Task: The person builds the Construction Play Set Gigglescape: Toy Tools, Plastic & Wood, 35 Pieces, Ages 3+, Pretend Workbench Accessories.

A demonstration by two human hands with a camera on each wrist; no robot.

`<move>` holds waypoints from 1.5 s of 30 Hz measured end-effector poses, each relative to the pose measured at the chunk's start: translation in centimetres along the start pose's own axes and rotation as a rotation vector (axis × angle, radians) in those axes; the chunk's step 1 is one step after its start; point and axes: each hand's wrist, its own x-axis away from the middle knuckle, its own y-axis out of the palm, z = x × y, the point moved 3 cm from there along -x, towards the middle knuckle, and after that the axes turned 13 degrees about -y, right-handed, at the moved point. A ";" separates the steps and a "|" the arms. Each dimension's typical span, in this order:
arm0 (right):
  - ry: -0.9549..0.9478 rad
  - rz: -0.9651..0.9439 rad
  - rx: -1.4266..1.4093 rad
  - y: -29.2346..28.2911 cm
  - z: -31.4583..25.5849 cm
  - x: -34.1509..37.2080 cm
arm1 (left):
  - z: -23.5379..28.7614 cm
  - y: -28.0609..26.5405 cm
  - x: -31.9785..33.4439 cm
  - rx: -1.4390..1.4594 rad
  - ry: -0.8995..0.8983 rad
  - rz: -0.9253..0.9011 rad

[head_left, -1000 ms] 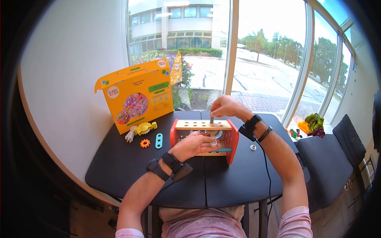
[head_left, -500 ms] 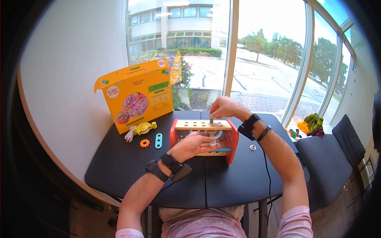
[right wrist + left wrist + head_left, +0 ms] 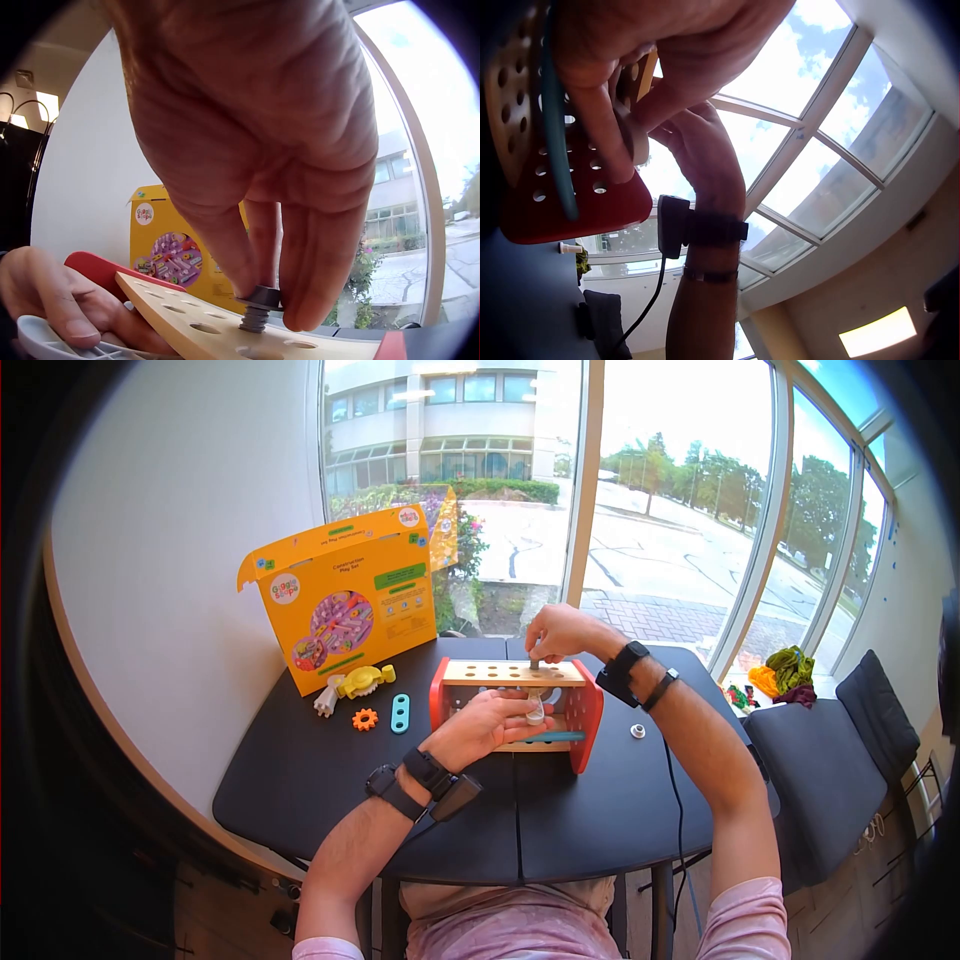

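Observation:
A toy workbench with red side panels and a pale wooden top board full of holes stands on the black table. Above that board my right hand pinches a dark grey toy bolt by its head, the threaded shank upright over the holes. In front of the open frame, my left hand holds a light grey plastic piece beneath the board, between thumb and fingers. A teal strip lies across the bench just beside the left fingers.
An orange gear, a blue holed strip, a yellow toy piece and a white one lie to the left. Behind them stands a yellow box. A small pale nut-like piece lies right of the bench.
My right hand has come down slightly with the bolt, which now shows less above the board. The left hand has shifted a little, and the grey piece has tilted in it.

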 end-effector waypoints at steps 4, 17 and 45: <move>0.033 -0.059 0.056 -0.1 -0.2 -0.2 | -0.1 -0.2 -0.2 -0.006 0.026 -0.014; 0.084 -0.288 0.416 1.1 -0.2 -1.9 | -0.1 -0.9 -0.5 -0.004 0.000 -0.050; 0.149 -0.279 0.432 0.5 -0.8 -1.4 | -0.1 -0.3 0.0 0.023 0.048 -0.023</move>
